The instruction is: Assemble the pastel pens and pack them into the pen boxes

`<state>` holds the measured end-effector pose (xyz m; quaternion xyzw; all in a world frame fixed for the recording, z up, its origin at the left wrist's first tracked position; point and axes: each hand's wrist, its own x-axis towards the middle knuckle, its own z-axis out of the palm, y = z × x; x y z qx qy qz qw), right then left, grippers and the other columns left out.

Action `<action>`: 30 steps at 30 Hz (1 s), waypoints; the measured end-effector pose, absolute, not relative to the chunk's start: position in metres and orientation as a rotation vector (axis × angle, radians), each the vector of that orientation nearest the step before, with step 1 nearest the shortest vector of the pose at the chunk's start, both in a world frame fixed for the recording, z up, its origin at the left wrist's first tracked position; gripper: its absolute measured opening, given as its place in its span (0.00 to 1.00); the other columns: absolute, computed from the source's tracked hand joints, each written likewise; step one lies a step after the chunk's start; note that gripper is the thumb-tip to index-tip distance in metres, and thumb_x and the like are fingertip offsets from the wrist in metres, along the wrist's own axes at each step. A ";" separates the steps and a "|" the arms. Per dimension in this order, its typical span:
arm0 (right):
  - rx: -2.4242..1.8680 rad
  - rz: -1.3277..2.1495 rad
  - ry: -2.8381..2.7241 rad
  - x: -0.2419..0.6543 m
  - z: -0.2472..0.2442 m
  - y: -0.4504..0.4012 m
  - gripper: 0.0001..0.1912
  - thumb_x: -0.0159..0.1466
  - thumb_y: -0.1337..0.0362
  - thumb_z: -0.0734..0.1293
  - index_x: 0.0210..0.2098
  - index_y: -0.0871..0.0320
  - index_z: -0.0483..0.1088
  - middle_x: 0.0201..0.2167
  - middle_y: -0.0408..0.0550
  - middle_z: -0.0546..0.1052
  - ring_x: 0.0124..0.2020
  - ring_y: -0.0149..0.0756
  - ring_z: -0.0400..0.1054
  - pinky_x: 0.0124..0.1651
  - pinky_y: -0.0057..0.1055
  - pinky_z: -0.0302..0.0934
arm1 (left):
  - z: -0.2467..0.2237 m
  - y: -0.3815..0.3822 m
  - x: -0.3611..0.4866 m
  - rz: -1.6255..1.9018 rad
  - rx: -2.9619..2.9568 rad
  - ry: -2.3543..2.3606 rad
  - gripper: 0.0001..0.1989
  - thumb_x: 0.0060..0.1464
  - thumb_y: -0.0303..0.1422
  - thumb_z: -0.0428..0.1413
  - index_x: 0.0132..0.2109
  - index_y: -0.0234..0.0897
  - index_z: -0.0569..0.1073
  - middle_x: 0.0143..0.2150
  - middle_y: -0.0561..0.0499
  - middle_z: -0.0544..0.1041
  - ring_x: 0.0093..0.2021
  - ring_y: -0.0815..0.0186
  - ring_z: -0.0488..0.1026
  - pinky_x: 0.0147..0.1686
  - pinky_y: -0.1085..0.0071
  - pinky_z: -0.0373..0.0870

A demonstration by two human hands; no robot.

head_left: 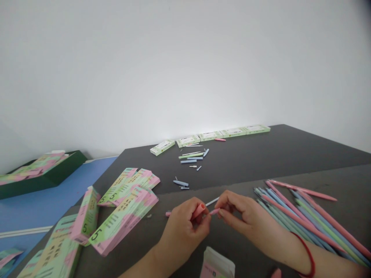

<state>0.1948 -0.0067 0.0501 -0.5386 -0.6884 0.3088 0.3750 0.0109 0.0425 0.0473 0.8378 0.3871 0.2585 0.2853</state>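
Note:
My left hand (187,227) is closed around a pink pen barrel (199,209), its hollow end facing up and to the right. A small pink pen part (214,212) spans the gap between both hands, with the fingertips of my right hand (242,214) pinching its right end. Just behind it shows a thin white refill (212,201); whether a hand holds it or it lies on the table, I cannot tell. A short pink piece (168,214) pokes out left of my left hand. Below the hands stands a small carton (217,264), cut off by the frame.
Assorted pens (307,216) lie in a pile under and beyond my right forearm. Printed boxes (124,220) are stacked at left. Loose pen parts (191,157) are scattered mid-table, before a row of boxes (210,136). A dark green tray (55,175) sits on a blue surface.

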 end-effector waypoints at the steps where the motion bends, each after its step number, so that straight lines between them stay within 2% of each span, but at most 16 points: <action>1: -1.391 0.796 -1.762 0.195 0.050 -0.007 0.04 0.64 0.65 0.62 0.33 0.55 0.67 0.26 0.41 0.70 0.27 0.31 0.63 0.29 0.26 0.56 | 0.047 0.043 0.010 0.688 2.296 1.040 0.04 0.52 0.29 0.52 0.30 0.37 0.67 0.21 0.59 0.62 0.22 0.72 0.59 0.24 0.76 0.54; 5: -1.407 0.889 -1.723 0.194 0.049 -0.006 0.03 0.63 0.65 0.62 0.32 0.56 0.67 0.24 0.40 0.70 0.24 0.30 0.63 0.26 0.25 0.54 | 0.046 0.042 0.007 0.682 2.494 1.000 0.03 0.52 0.27 0.50 0.31 0.38 0.67 0.25 0.56 0.67 0.24 0.71 0.63 0.26 0.75 0.55; 9: -1.363 1.064 -1.624 0.191 0.050 -0.005 0.06 0.64 0.64 0.61 0.31 0.57 0.66 0.22 0.39 0.70 0.23 0.28 0.65 0.26 0.24 0.56 | 0.045 0.040 0.006 0.677 2.560 0.977 0.05 0.52 0.25 0.49 0.31 0.38 0.67 0.25 0.56 0.67 0.23 0.71 0.62 0.25 0.74 0.52; 18: -1.284 1.135 -1.596 0.192 0.053 -0.006 0.08 0.65 0.60 0.62 0.31 0.57 0.64 0.23 0.40 0.71 0.26 0.29 0.68 0.30 0.25 0.60 | 0.052 0.043 0.008 0.556 2.007 0.984 0.07 0.56 0.33 0.51 0.30 0.36 0.67 0.22 0.60 0.59 0.23 0.72 0.55 0.24 0.77 0.52; 22: -1.299 1.113 -1.621 0.191 0.054 -0.007 0.10 0.65 0.59 0.61 0.31 0.57 0.63 0.24 0.41 0.73 0.26 0.29 0.68 0.29 0.25 0.60 | 0.053 0.044 0.005 0.586 1.970 0.960 0.10 0.57 0.36 0.52 0.30 0.36 0.68 0.23 0.60 0.60 0.25 0.72 0.55 0.25 0.76 0.52; 30: -1.303 1.093 -1.624 0.191 0.052 -0.008 0.09 0.66 0.62 0.61 0.30 0.58 0.63 0.23 0.40 0.71 0.24 0.28 0.67 0.28 0.24 0.59 | 0.047 0.044 0.007 0.584 1.758 0.899 0.10 0.57 0.36 0.52 0.30 0.35 0.67 0.21 0.59 0.61 0.23 0.73 0.56 0.23 0.77 0.53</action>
